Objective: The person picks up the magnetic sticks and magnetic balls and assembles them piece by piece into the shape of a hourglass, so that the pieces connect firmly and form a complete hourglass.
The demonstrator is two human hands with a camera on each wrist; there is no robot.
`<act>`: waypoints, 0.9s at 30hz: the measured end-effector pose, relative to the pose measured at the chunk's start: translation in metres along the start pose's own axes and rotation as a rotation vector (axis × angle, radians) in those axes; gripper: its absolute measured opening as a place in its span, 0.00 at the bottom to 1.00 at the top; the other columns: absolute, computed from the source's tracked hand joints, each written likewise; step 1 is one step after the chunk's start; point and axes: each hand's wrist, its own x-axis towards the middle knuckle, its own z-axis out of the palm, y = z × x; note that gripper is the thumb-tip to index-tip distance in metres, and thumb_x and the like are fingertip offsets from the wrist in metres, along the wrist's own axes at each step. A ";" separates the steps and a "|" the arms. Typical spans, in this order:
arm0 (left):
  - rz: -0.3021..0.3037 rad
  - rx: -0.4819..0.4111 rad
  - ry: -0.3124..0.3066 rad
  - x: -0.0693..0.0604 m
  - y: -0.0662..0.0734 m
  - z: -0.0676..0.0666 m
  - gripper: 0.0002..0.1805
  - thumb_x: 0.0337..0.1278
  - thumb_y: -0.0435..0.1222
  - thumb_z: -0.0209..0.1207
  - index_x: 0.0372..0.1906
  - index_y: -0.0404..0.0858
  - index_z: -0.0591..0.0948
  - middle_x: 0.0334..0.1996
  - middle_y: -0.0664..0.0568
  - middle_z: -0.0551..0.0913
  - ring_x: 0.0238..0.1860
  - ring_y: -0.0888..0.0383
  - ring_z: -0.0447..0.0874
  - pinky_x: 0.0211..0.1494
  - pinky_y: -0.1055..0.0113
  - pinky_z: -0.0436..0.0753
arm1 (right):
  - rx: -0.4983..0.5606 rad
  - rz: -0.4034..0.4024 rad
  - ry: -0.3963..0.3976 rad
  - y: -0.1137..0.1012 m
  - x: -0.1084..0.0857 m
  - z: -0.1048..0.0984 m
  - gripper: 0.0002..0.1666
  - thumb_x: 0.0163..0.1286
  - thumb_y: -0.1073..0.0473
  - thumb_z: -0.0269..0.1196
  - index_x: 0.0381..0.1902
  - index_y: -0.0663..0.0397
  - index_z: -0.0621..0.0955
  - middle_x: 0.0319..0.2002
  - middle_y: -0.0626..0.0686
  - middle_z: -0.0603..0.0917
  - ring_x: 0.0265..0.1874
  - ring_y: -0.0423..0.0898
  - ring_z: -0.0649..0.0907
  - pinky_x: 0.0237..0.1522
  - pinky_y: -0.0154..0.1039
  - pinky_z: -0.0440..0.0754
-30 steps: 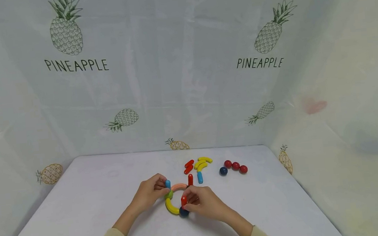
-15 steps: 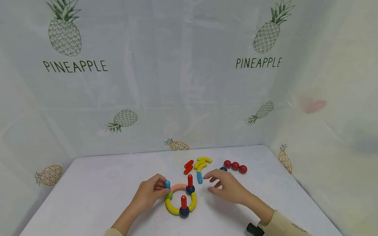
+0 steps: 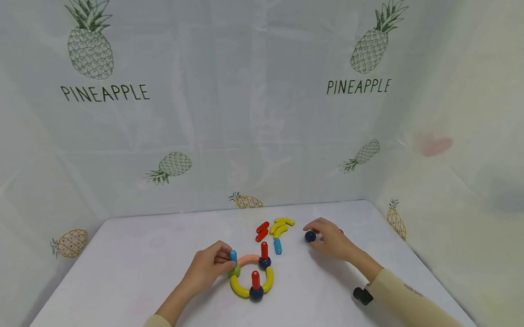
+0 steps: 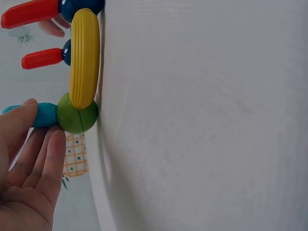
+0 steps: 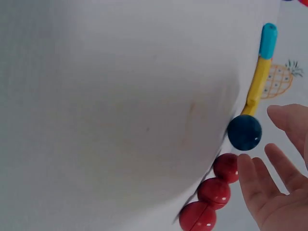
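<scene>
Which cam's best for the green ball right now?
Left wrist: the green ball shows largest, only partly covered by the yellow piece. Head shows it small, by the left hand; right wrist doesn't show it.

Past the hands [image 3: 211, 266] I see a pale, wrinkled sheet [image 3: 238, 118] hanging, printed with pineapples [image 3: 91, 52]; to their right it turns creamier, with a blurred pink heart [image 3: 434, 145]. A white surface [image 3: 112, 283] spreads below them.
</scene>
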 end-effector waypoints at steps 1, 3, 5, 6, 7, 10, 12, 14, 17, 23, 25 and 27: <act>-0.002 -0.001 0.001 0.000 0.000 0.000 0.12 0.65 0.35 0.72 0.48 0.47 0.83 0.42 0.59 0.86 0.44 0.60 0.85 0.50 0.67 0.88 | 0.001 -0.004 -0.001 0.002 0.001 0.000 0.25 0.64 0.72 0.74 0.59 0.60 0.84 0.57 0.57 0.83 0.55 0.59 0.83 0.54 0.54 0.88; 0.002 0.000 0.001 -0.001 0.000 0.000 0.12 0.65 0.35 0.72 0.49 0.46 0.83 0.42 0.59 0.86 0.44 0.60 0.85 0.49 0.66 0.89 | 0.006 0.001 -0.013 0.003 0.003 0.001 0.24 0.64 0.72 0.74 0.58 0.60 0.84 0.56 0.58 0.84 0.55 0.59 0.83 0.55 0.55 0.87; 0.003 -0.005 0.002 -0.002 0.000 -0.001 0.12 0.65 0.36 0.72 0.49 0.46 0.83 0.42 0.58 0.86 0.45 0.60 0.85 0.50 0.66 0.89 | 0.010 0.010 -0.025 0.003 0.005 0.002 0.24 0.64 0.72 0.74 0.58 0.59 0.85 0.56 0.58 0.84 0.55 0.58 0.84 0.55 0.55 0.88; 0.005 -0.009 0.003 -0.002 0.000 -0.001 0.12 0.65 0.36 0.72 0.49 0.46 0.83 0.42 0.59 0.86 0.45 0.60 0.86 0.50 0.66 0.89 | 0.005 0.015 -0.032 0.002 0.005 0.002 0.24 0.64 0.72 0.74 0.58 0.58 0.85 0.56 0.58 0.84 0.55 0.57 0.84 0.54 0.54 0.88; 0.010 -0.010 0.008 -0.003 0.000 -0.001 0.12 0.65 0.36 0.72 0.49 0.46 0.83 0.43 0.59 0.86 0.45 0.60 0.86 0.50 0.65 0.89 | -0.003 0.017 -0.037 0.002 0.006 0.003 0.23 0.64 0.72 0.74 0.57 0.57 0.85 0.56 0.57 0.85 0.54 0.56 0.84 0.54 0.53 0.88; 0.018 -0.018 0.017 -0.004 0.000 -0.002 0.12 0.65 0.36 0.72 0.49 0.47 0.83 0.43 0.59 0.86 0.46 0.59 0.87 0.50 0.65 0.89 | -0.026 0.017 -0.049 0.002 0.008 0.005 0.22 0.65 0.72 0.74 0.55 0.56 0.86 0.54 0.56 0.86 0.51 0.54 0.85 0.52 0.49 0.89; 0.022 -0.029 0.018 -0.005 0.001 -0.003 0.11 0.66 0.36 0.72 0.49 0.48 0.83 0.44 0.59 0.86 0.47 0.59 0.88 0.50 0.64 0.89 | -0.039 0.007 -0.054 0.003 0.008 0.006 0.20 0.64 0.72 0.74 0.54 0.57 0.87 0.51 0.55 0.86 0.48 0.52 0.85 0.50 0.47 0.90; 0.023 -0.043 0.013 -0.005 0.001 -0.003 0.11 0.66 0.36 0.72 0.49 0.49 0.83 0.44 0.59 0.86 0.47 0.58 0.88 0.49 0.64 0.90 | -0.047 0.002 -0.062 0.004 0.009 0.007 0.18 0.65 0.72 0.74 0.52 0.57 0.87 0.48 0.53 0.86 0.45 0.50 0.85 0.49 0.45 0.90; 0.025 -0.063 0.007 -0.004 0.001 -0.004 0.11 0.67 0.36 0.71 0.49 0.48 0.82 0.45 0.58 0.86 0.47 0.58 0.89 0.49 0.64 0.90 | -0.048 0.009 -0.072 0.007 0.008 0.008 0.18 0.65 0.71 0.74 0.52 0.57 0.88 0.47 0.51 0.87 0.41 0.46 0.84 0.48 0.43 0.89; 0.024 -0.073 0.008 -0.002 -0.001 -0.003 0.12 0.67 0.37 0.71 0.50 0.48 0.82 0.46 0.57 0.87 0.47 0.58 0.89 0.49 0.63 0.90 | -0.023 0.059 -0.083 0.009 0.008 0.009 0.17 0.66 0.68 0.75 0.52 0.54 0.88 0.48 0.50 0.89 0.40 0.45 0.85 0.51 0.45 0.89; 0.014 -0.075 0.010 -0.002 0.000 -0.003 0.12 0.67 0.37 0.71 0.51 0.49 0.82 0.46 0.56 0.87 0.47 0.58 0.89 0.49 0.62 0.90 | -0.007 0.068 -0.087 0.008 0.008 0.009 0.17 0.66 0.68 0.75 0.52 0.55 0.87 0.48 0.50 0.89 0.42 0.46 0.86 0.51 0.46 0.89; 0.007 -0.074 0.014 -0.002 0.001 -0.003 0.13 0.68 0.37 0.71 0.51 0.49 0.81 0.46 0.56 0.87 0.47 0.58 0.89 0.49 0.61 0.90 | 0.005 0.069 -0.086 0.006 0.007 0.009 0.17 0.66 0.68 0.75 0.52 0.56 0.87 0.48 0.51 0.89 0.42 0.47 0.87 0.51 0.47 0.89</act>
